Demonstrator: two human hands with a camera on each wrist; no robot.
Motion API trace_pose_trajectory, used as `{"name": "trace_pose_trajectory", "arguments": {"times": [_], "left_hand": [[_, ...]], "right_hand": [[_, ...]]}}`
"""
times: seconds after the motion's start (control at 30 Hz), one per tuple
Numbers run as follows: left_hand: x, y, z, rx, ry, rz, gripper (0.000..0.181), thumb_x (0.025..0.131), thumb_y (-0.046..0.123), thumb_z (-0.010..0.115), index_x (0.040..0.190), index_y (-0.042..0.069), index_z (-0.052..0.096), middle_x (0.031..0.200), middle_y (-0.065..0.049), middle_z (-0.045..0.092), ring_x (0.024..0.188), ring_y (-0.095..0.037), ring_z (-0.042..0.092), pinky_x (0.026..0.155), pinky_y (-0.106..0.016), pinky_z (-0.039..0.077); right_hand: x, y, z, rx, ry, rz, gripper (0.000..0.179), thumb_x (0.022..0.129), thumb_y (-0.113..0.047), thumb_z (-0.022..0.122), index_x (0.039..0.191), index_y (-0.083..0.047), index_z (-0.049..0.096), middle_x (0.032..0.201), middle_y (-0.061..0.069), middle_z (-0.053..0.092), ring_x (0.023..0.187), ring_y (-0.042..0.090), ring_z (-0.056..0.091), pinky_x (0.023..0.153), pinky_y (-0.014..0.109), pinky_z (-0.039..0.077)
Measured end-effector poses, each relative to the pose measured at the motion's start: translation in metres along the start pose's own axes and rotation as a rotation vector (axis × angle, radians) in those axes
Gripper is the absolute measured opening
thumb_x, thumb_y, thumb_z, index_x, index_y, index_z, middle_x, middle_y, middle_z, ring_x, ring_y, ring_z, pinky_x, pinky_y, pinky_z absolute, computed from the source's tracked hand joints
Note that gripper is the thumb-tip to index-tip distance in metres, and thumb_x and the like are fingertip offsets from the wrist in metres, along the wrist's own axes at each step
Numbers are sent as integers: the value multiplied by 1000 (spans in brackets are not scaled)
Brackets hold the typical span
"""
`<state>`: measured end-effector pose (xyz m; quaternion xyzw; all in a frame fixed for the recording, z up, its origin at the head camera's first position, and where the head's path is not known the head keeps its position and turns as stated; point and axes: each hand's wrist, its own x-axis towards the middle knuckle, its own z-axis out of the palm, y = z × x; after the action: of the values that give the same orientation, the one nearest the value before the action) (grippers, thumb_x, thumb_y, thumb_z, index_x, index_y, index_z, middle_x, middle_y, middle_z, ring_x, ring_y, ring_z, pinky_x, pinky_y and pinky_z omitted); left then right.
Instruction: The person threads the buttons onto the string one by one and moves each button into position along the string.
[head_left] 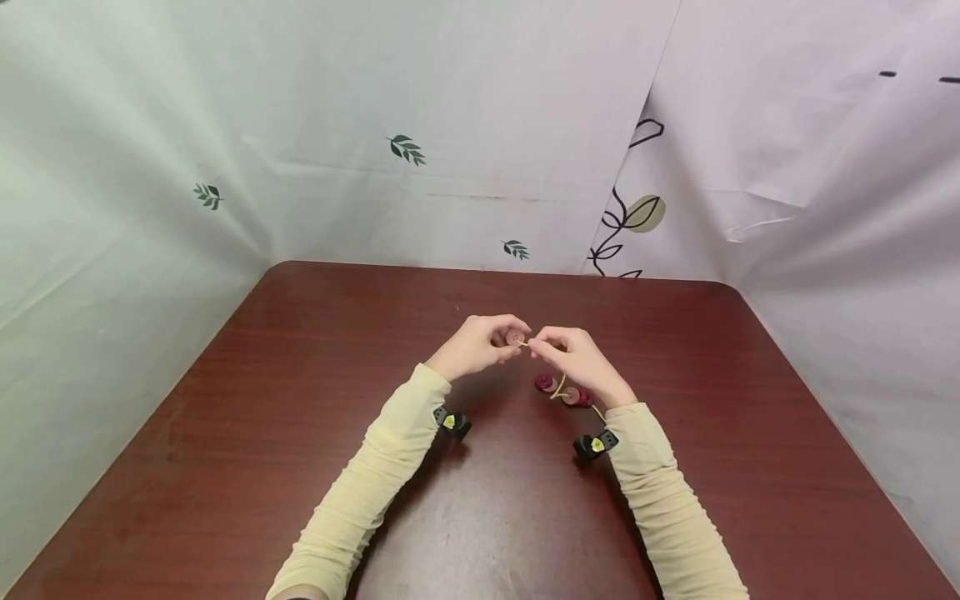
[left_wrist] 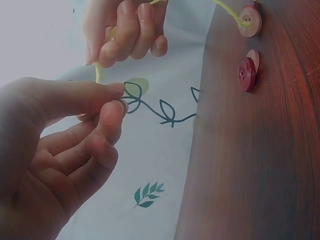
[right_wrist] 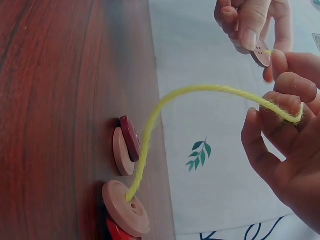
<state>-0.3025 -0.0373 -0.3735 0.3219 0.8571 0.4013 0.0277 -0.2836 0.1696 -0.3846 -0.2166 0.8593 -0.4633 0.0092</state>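
Between thumb and fingers, my left hand (head_left: 480, 342) pinches a pink four-hole button (right_wrist: 261, 54) above the table. My right hand (head_left: 576, 357) pinches yellow yarn (right_wrist: 200, 88) close beside it. A short end of the yarn meets the button's face; whether it passes through a hole I cannot tell. From the right hand the yarn loops down to another pink button (right_wrist: 124, 206) on the table, entering one of its holes. A red button (right_wrist: 119, 231) lies under that one. Beside them a dark red button (left_wrist: 246, 75) leans against a pink one (left_wrist: 255, 57).
The brown wooden table (head_left: 225, 433) spreads around both arms. White cloth (head_left: 315, 100) with leaf prints hangs behind it and along the sides. Each wrist wears a black camera on a strap, one (head_left: 456, 425) at the left and one (head_left: 591, 447) at the right.
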Motion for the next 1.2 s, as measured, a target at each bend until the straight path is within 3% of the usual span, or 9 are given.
{"name": "trace_pose_trajectory", "arguments": {"times": [0.17,0.27,0.33,0.57,0.8,1.03,1.2], "left_hand": [[0,1,1,-5,-2,1,31,88,7,70,118,5,64,83,-7,65,63,-10,58,58,-20,49],[-1,1,1,-4,-8,-6,31,88,8,69,119,6,64,83,-7,65,63,-10,58,58,-21,50],[-1,1,1,-4,-12,-12,32,88,8,70,119,7,64,83,-6,65,63,-11,58,58,-21,50],[-1,2,2,0,-10,-13,31,87,7,69,118,8,65,84,-6,66,63,-11,59,58,-21,50],[0,1,2,4,-12,-13,32,88,7,69,119,9,65,85,-5,66,64,-11,59,59,-21,50],[0,1,2,2,-17,0,33,88,5,68,121,6,64,87,-7,66,63,-10,59,59,-20,50],[0,1,1,1,-19,-2,33,89,5,68,122,5,64,87,-7,66,64,-10,59,59,-20,50]], "right_hand": [[-4,-12,-2,-29,2,-1,21,98,-18,57,89,-1,66,67,-1,49,59,6,41,53,23,32],[-4,-12,-1,-35,6,-9,22,97,-20,58,88,-2,66,68,-1,50,59,8,41,54,24,33],[-1,0,0,-30,11,-11,23,97,-24,59,89,-4,67,68,-1,50,60,9,42,54,24,34],[-1,0,1,-33,19,11,24,96,-25,60,88,-3,67,70,8,54,60,10,43,54,23,34],[-1,0,1,-35,14,22,26,96,-26,60,88,-2,67,68,4,53,60,9,43,54,24,34],[0,2,0,-36,16,26,27,96,-26,59,88,-1,68,71,18,56,60,11,45,53,24,35],[0,0,0,-35,19,43,27,96,-27,60,86,-4,69,71,17,57,60,10,47,53,23,36]]}}
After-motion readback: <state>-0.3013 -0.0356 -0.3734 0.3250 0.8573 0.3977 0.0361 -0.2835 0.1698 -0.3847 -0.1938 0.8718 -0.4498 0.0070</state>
